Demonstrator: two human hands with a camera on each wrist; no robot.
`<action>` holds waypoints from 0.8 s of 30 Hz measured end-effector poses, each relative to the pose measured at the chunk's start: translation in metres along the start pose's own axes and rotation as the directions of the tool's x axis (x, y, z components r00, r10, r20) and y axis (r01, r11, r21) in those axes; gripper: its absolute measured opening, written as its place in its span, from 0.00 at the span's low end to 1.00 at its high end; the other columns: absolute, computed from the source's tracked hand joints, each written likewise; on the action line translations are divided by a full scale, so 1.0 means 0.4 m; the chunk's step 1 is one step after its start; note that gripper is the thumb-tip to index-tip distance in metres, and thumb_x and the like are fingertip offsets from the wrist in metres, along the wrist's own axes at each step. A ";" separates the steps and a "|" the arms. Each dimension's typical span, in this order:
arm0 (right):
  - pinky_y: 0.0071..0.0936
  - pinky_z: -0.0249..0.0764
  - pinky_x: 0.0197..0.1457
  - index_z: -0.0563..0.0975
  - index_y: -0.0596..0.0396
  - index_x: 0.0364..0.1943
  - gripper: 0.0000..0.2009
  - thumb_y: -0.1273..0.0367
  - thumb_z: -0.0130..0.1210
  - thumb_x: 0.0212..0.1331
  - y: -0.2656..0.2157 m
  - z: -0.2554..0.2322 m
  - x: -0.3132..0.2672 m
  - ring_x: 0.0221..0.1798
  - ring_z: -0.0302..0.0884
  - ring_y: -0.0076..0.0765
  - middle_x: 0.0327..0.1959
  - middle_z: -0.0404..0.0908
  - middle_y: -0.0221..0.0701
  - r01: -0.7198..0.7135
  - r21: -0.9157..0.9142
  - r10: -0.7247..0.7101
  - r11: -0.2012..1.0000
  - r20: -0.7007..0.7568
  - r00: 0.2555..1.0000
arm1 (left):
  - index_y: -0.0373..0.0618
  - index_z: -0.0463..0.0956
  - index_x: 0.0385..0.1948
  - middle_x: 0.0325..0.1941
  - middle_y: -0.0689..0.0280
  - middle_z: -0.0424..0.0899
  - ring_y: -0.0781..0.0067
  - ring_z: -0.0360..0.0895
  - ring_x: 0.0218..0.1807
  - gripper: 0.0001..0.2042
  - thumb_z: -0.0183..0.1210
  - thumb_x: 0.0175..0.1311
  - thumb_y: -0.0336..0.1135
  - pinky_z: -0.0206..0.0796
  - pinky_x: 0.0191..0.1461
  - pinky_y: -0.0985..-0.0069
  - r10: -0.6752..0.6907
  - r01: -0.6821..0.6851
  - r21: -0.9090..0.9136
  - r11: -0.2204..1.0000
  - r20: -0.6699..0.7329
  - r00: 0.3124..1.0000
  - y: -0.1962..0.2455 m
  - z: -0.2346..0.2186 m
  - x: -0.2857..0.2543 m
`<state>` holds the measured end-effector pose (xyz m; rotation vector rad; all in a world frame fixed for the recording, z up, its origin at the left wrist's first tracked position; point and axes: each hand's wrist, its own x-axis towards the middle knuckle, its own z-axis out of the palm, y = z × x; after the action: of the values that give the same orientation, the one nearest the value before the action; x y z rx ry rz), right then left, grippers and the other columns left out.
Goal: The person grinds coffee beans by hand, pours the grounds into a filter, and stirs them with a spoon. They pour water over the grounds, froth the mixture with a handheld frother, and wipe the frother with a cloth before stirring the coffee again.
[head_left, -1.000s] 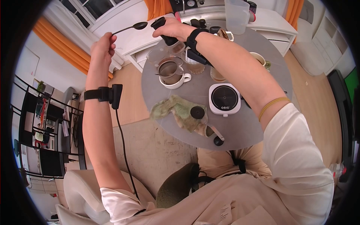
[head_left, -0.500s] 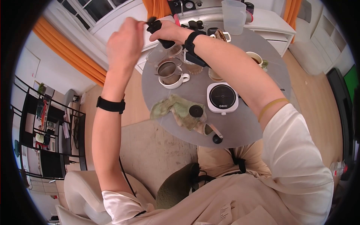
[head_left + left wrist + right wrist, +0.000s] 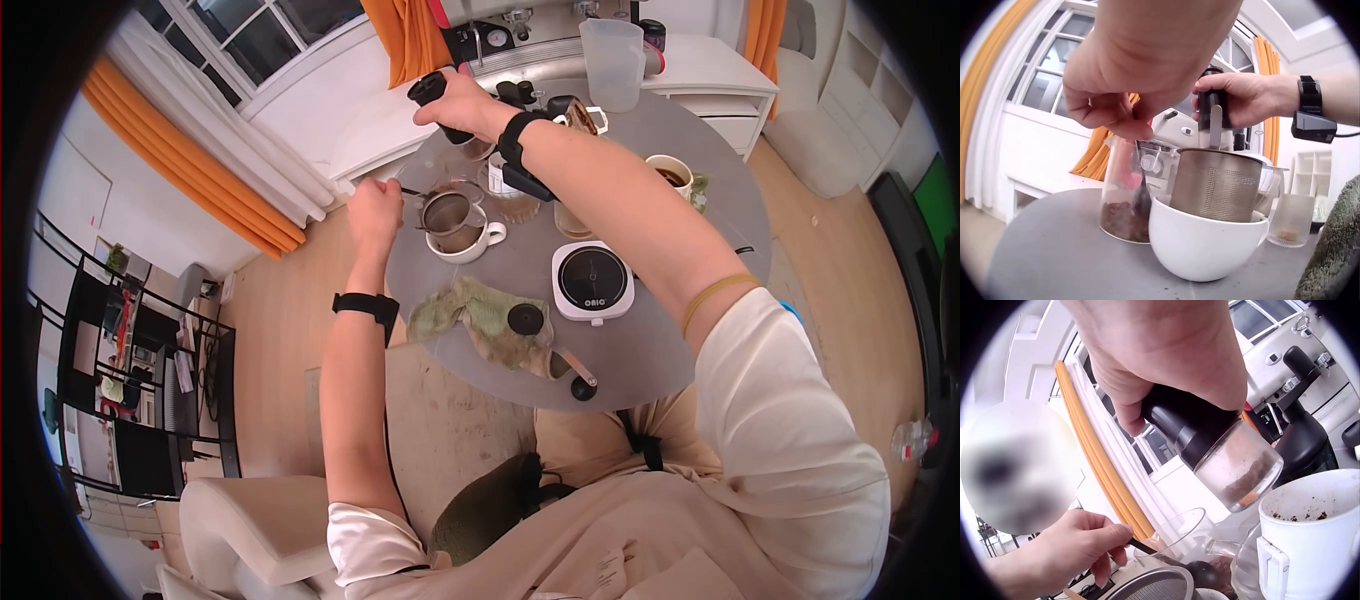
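My left hand (image 3: pixel 375 215) pinches the handle of a black spoon (image 3: pixel 1143 199), whose bowl points down inside a clear glass pitcher (image 3: pixel 1110 190) with brown grounds in its bottom. My right hand (image 3: pixel 472 105) grips a black hand grinder (image 3: pixel 1194 434) above the table. The grinder is tilted, and brown grounds show in its clear glass bottom. Close beside the pitcher, a metal mesh strainer (image 3: pixel 1216 187) sits in a wide white cup (image 3: pixel 1200 250).
On the round grey table (image 3: pixel 430 375) are a white scale (image 3: pixel 595 278), a greenish cloth (image 3: pixel 485 325) with a round black lid (image 3: pixel 525 319) on it, and a crank handle (image 3: pixel 577 372). A mug of dark liquid (image 3: pixel 668 175) and a large plastic jug (image 3: pixel 612 65) stand farther off.
My left hand swung the spoon from the far left up to the grinder, then lowered it into the glass pitcher. The right hand still holds the grinder in nearly the same place.
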<state>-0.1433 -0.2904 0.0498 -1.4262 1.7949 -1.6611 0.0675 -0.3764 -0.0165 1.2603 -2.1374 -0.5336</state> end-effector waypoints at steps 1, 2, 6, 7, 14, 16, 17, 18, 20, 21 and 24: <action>0.31 0.79 0.54 0.81 0.60 0.52 0.28 0.66 0.75 0.43 0.012 0.002 0.009 0.47 0.84 0.36 0.45 0.87 0.37 0.008 0.018 -0.008 1.000 0.018 1.000 | 0.34 0.83 0.36 0.31 0.52 0.90 0.55 0.88 0.29 0.15 0.60 0.71 0.41 0.77 0.35 0.58 -0.076 0.080 -0.104 0.991 0.044 0.996 0.005 0.004 -0.016; 0.31 0.79 0.54 0.81 0.60 0.52 0.28 0.66 0.76 0.43 0.023 0.007 0.018 0.47 0.84 0.36 0.44 0.87 0.37 0.014 0.036 -0.015 0.999 0.036 0.999 | 0.34 0.83 0.36 0.30 0.55 0.90 0.61 0.87 0.25 0.14 0.60 0.71 0.40 0.76 0.30 0.62 -0.145 0.163 -0.202 0.966 0.098 0.985 0.010 0.008 -0.023; 0.31 0.79 0.53 0.81 0.57 0.52 0.28 0.66 0.76 0.43 0.028 0.015 0.023 0.46 0.84 0.36 0.44 0.87 0.35 -0.008 0.055 0.002 0.998 0.109 0.994 | 0.37 0.83 0.33 0.27 0.64 0.88 0.76 0.77 0.18 0.11 0.61 0.71 0.36 0.62 0.19 0.73 -0.360 0.396 -0.531 0.749 0.175 0.916 -0.031 0.008 0.025; 0.31 0.79 0.54 0.82 0.57 0.52 0.28 0.66 0.76 0.43 0.028 0.014 0.021 0.46 0.84 0.36 0.44 0.87 0.35 -0.015 0.036 0.010 0.999 0.128 0.992 | 0.38 0.82 0.33 0.27 0.65 0.87 0.77 0.75 0.17 0.10 0.61 0.71 0.36 0.59 0.19 0.75 -0.375 0.406 -0.565 0.718 0.177 0.910 -0.031 -0.008 0.033; 0.31 0.78 0.55 0.82 0.56 0.52 0.27 0.66 0.76 0.44 0.031 0.019 0.017 0.47 0.84 0.37 0.44 0.87 0.36 0.027 0.005 -0.027 1.000 0.188 0.982 | 0.43 0.79 0.33 0.26 0.69 0.83 0.80 0.70 0.18 0.08 0.61 0.71 0.35 0.57 0.19 0.79 -0.431 0.394 -0.739 0.547 0.155 0.889 -0.012 -0.195 0.078; 0.32 0.78 0.55 0.82 0.56 0.52 0.27 0.66 0.76 0.44 0.035 0.021 0.014 0.47 0.84 0.37 0.44 0.87 0.36 0.036 0.020 -0.039 0.999 0.198 0.979 | 0.43 0.79 0.33 0.26 0.69 0.83 0.80 0.70 0.18 0.08 0.61 0.72 0.36 0.57 0.20 0.80 -0.412 0.337 -0.773 0.538 0.108 0.905 0.008 -0.236 0.088; 0.32 0.78 0.55 0.82 0.56 0.52 0.26 0.67 0.76 0.44 0.035 0.020 0.014 0.48 0.84 0.37 0.44 0.87 0.36 0.037 0.020 -0.040 0.999 0.196 0.980 | 0.43 0.79 0.33 0.26 0.68 0.83 0.80 0.70 0.18 0.08 0.61 0.72 0.36 0.58 0.20 0.80 -0.388 0.299 -0.782 0.547 0.080 0.918 0.028 -0.259 0.085; 0.32 0.78 0.55 0.82 0.56 0.51 0.26 0.67 0.75 0.44 0.034 0.021 0.013 0.48 0.84 0.37 0.44 0.87 0.36 0.039 0.019 -0.042 0.999 0.197 0.980 | 0.43 0.80 0.34 0.27 0.68 0.84 0.80 0.70 0.19 0.08 0.61 0.72 0.37 0.58 0.21 0.80 -0.365 0.260 -0.790 0.555 0.050 0.930 0.046 -0.281 0.080; 0.32 0.78 0.55 0.82 0.56 0.51 0.25 0.67 0.75 0.45 0.025 0.024 0.004 0.47 0.84 0.37 0.44 0.87 0.36 0.032 0.014 -0.034 0.999 0.201 0.979 | 0.42 0.80 0.34 0.28 0.68 0.84 0.80 0.70 0.20 0.08 0.62 0.71 0.36 0.60 0.23 0.80 -0.249 0.150 -0.760 0.632 -0.016 0.968 0.105 -0.304 0.048; 0.32 0.78 0.55 0.82 0.56 0.51 0.25 0.67 0.75 0.45 0.017 0.022 -0.001 0.47 0.84 0.37 0.43 0.87 0.36 0.024 0.008 -0.025 1.000 0.205 0.978 | 0.41 0.80 0.34 0.29 0.68 0.85 0.80 0.70 0.20 0.08 0.62 0.71 0.36 0.61 0.24 0.80 -0.189 0.091 -0.741 0.665 -0.049 0.981 0.130 -0.302 0.028; 0.32 0.78 0.54 0.82 0.57 0.50 0.25 0.67 0.76 0.45 0.019 0.035 -0.001 0.47 0.84 0.37 0.43 0.87 0.36 0.043 0.058 -0.054 0.997 0.195 0.979 | 0.41 0.79 0.35 0.31 0.63 0.87 0.66 0.78 0.23 0.11 0.63 0.74 0.40 0.68 0.30 0.69 0.339 -0.434 -0.237 0.869 -0.354 0.872 0.178 -0.268 -0.026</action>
<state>-0.1356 -0.2993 0.0389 -1.5622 1.6085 -1.5199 0.0974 -0.3381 0.1032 0.6572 -1.8859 -0.4433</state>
